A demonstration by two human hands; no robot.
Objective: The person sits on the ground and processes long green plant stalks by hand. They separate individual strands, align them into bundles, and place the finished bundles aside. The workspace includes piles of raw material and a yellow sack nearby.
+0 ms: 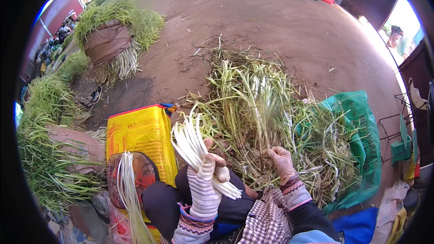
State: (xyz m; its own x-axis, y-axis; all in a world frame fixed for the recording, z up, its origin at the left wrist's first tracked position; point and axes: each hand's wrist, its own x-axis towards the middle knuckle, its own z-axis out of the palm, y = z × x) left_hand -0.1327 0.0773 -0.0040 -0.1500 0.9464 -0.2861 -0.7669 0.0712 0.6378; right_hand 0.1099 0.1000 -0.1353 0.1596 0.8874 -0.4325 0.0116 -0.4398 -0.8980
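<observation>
My left hand [210,173], in a striped knit glove with bare-looking fingertips, is closed around a bunch of white plant stalks [190,139] above my lap. To its right, my bare right hand [280,162] pinches the lower end of a thin brownish stalk [261,118] in front of the heap of green and whitish stalks [234,108]. A separate bundle of pale stalks [126,183] lies across a dark patterned pad [113,176] at my left, on a yellow printed sack [135,125].
Large wrapped bundles of green stalks [106,42] stand at the left. A green sack [366,135] lies under the heap's right side, with a blue sheet [356,225] nearer me. Metal-framed green items [400,149] stand at the right. A person [395,36] is outside the opening.
</observation>
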